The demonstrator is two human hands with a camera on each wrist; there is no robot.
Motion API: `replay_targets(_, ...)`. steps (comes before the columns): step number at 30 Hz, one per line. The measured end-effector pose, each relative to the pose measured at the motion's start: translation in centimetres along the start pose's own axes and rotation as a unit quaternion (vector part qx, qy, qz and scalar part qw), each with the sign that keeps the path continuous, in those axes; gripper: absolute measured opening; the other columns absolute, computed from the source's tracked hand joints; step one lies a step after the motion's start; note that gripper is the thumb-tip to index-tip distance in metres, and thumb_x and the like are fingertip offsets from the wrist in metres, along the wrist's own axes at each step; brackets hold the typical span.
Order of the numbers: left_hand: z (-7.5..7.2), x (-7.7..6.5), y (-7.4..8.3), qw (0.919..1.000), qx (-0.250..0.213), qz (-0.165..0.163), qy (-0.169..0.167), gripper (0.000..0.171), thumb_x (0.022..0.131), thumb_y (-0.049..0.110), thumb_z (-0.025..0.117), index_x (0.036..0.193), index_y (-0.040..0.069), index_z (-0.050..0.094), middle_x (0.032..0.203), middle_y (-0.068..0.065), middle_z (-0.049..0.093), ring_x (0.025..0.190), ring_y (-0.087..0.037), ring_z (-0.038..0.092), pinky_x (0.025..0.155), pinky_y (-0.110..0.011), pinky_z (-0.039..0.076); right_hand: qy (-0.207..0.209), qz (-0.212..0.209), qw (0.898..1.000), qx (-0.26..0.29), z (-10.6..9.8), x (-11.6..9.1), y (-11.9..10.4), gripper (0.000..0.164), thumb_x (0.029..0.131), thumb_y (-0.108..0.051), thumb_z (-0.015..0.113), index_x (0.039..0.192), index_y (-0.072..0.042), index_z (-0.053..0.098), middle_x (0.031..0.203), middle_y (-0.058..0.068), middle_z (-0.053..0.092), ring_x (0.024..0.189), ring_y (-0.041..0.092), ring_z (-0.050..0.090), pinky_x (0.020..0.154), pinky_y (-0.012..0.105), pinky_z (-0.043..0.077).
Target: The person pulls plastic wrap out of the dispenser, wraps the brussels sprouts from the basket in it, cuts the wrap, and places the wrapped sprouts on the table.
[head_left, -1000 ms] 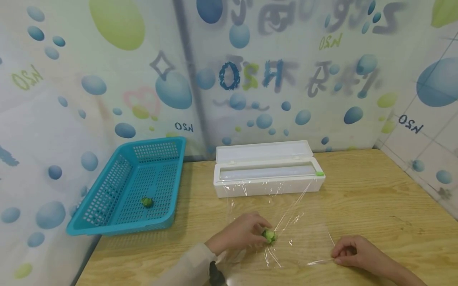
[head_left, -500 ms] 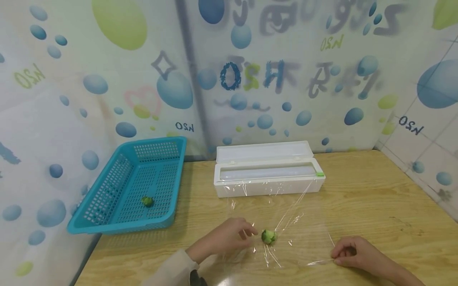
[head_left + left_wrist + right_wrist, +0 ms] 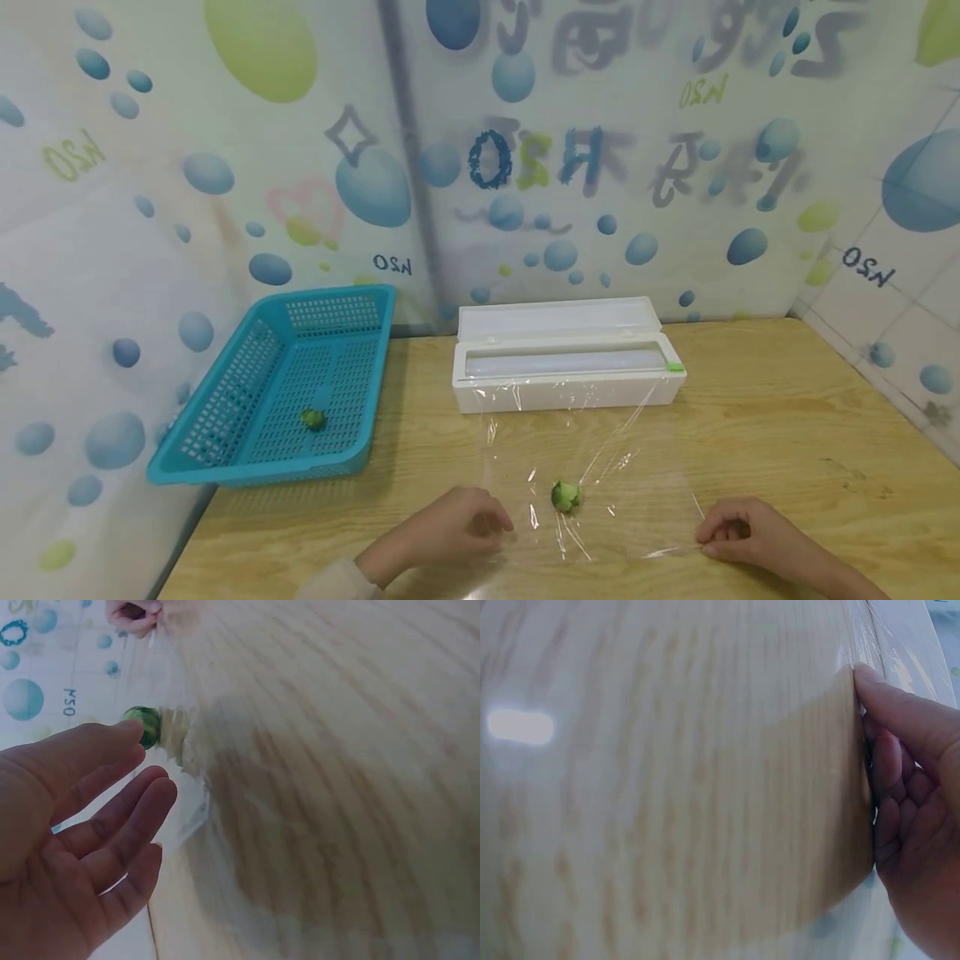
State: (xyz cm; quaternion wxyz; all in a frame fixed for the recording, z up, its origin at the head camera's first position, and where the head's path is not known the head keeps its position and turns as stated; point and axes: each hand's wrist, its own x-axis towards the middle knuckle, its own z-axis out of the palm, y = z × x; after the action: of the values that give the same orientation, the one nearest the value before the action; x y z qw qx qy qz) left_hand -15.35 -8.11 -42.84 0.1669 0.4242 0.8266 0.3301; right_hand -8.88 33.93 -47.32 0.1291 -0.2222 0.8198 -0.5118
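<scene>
Right hand (image 3: 753,535) pinches a corner of clear film (image 3: 641,508); left hand (image 3: 456,527), fingers loosely curved, grips nothing; a green vegetable (image 3: 566,497) rests on the film; gentle, even tension, I'd judge, limits wrinkles.

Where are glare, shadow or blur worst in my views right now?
Head: fairly clear, with thin bright glints on the clear film around the green vegetable; left wrist: tabletop grain soft, a broad dark patch, shadow or reflection unclear; right wrist: white glare patch at left, grain blurred.
</scene>
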Motion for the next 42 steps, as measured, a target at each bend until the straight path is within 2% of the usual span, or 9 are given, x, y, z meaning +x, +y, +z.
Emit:
replay_targets(4, 0.1, -0.8, -0.2, 0.9999, -0.001, 0.012, 0.006, 0.014, 0.078, 0.01, 0.07, 0.092, 0.008, 0.068, 0.084, 0.009, 0.061, 0.077, 0.003, 0.051, 0.072, -0.016, 0.044, 0.002, -0.001, 1.0, 0.001, 0.0, 0.0, 0.0, 0.006, 0.084, -0.007, 0.065, 0.09, -0.005, 0.066, 0.08, -0.004, 0.061, 0.065, 0.005, 0.053, 0.052, 0.024, 0.045)
replay_targets(7, 0.2, -1.3, -0.3, 0.9999, -0.005, 0.007, 0.007, 0.017, 0.075, 0.009, 0.071, 0.092, 0.009, 0.069, 0.084, 0.012, 0.059, 0.077, 0.003, 0.05, 0.072, -0.017, 0.044, 0.002, 0.001, 1.0, 0.0, 0.0, 0.0, -0.1, 0.006, 0.084, -0.007, 0.064, 0.09, -0.005, 0.066, 0.08, -0.004, 0.061, 0.065, 0.004, 0.053, 0.052, 0.023, 0.045)
replay_targets(14, 0.4, -2.2, -0.1, 0.9949, -0.082, -0.058, -0.006, 0.02, 0.071, 0.007, 0.073, 0.09, 0.01, 0.068, 0.08, 0.011, 0.057, 0.074, -0.001, 0.051, 0.068, -0.019, 0.046, 0.001, 0.002, 1.0, 0.001, 0.1, 0.0, -0.3, 0.006, 0.084, -0.007, 0.065, 0.089, -0.005, 0.066, 0.08, -0.006, 0.06, 0.065, 0.004, 0.052, 0.052, 0.023, 0.045)
replay_targets(18, 0.6, -2.3, 0.0, 0.9938, -0.086, -0.071, 0.0, 0.021, 0.07, 0.006, 0.074, 0.088, 0.01, 0.067, 0.079, 0.011, 0.055, 0.073, -0.001, 0.051, 0.067, -0.019, 0.046, 0.002, 0.0, 1.0, 0.003, 0.1, -0.1, -0.2, 0.006, 0.084, -0.006, 0.064, 0.09, -0.005, 0.066, 0.08, -0.007, 0.06, 0.065, 0.005, 0.052, 0.052, 0.024, 0.044)
replay_targets(25, 0.7, -2.4, 0.2, 0.9966, -0.057, -0.06, 0.004, 0.022, 0.066, 0.002, 0.074, 0.083, 0.011, 0.066, 0.074, 0.012, 0.05, 0.069, 0.0, 0.048, 0.064, -0.018, 0.045, 0.003, 0.008, 1.0, 0.003, 0.1, -0.1, 0.0, 0.007, 0.084, -0.007, 0.065, 0.09, -0.005, 0.066, 0.079, -0.008, 0.059, 0.065, 0.004, 0.052, 0.052, 0.023, 0.044)
replay_targets(31, 0.7, -2.4, 0.0, 0.9972, -0.057, -0.047, -0.004, 0.026, 0.064, 0.0, 0.075, 0.084, 0.011, 0.063, 0.074, 0.012, 0.05, 0.07, 0.001, 0.048, 0.064, -0.018, 0.045, 0.006, -0.003, 1.0, 0.005, 0.1, -0.2, 0.0, 0.007, 0.084, -0.005, 0.064, 0.09, -0.005, 0.066, 0.08, -0.002, 0.06, 0.065, 0.005, 0.052, 0.052, 0.024, 0.044)
replay_targets(38, 0.9, -2.5, -0.4, 0.9968, -0.07, -0.04, 0.003, 0.022, 0.068, -0.001, 0.074, 0.083, 0.01, 0.064, 0.074, 0.011, 0.052, 0.07, 0.001, 0.05, 0.065, -0.018, 0.046, 0.008, -0.006, 1.0, -0.004, 0.1, -0.2, -0.1, 0.006, 0.084, -0.006, 0.064, 0.09, -0.005, 0.067, 0.08, -0.002, 0.061, 0.065, 0.005, 0.052, 0.051, 0.024, 0.044)
replay_targets(42, 1.1, -2.5, -0.6, 0.9985, -0.052, -0.013, 0.01, 0.016, 0.072, -0.002, 0.069, 0.083, 0.009, 0.064, 0.074, 0.01, 0.054, 0.069, 0.003, 0.05, 0.064, -0.016, 0.046, 0.007, -0.01, 1.0, -0.004, 0.1, -0.2, -0.1, 0.006, 0.084, -0.003, 0.064, 0.089, -0.005, 0.067, 0.082, -0.001, 0.061, 0.065, 0.005, 0.052, 0.052, 0.024, 0.045)
